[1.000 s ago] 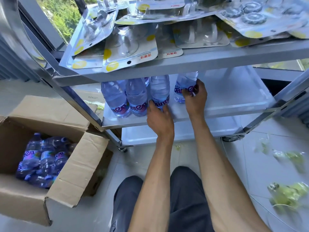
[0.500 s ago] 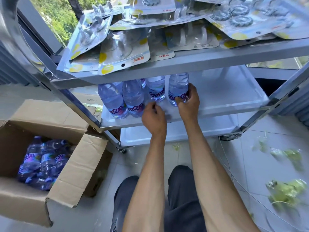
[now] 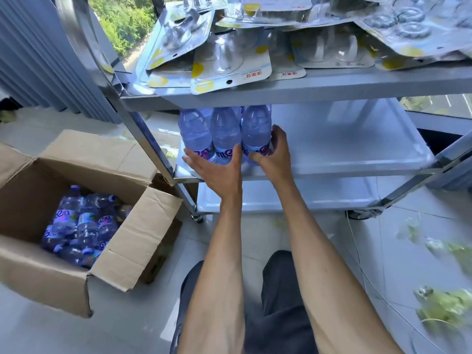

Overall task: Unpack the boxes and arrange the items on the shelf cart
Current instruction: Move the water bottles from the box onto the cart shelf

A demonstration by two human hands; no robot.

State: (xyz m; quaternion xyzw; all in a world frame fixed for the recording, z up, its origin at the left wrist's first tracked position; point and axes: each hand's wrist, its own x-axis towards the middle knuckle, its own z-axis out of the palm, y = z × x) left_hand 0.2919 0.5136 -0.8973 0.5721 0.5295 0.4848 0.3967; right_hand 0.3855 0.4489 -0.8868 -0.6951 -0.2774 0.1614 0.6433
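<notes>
Two hands are working at a row of water bottles on the middle shelf of a metal cart.

The left hand is lying with straight, spread fingers against the labels of the left bottle and the middle bottle, while the right hand is curling round the right bottle. The three are standing upright, touching, at the left end of the middle shelf. More bottles are lying in the open cardboard box on the floor, left of the cart.
</notes>
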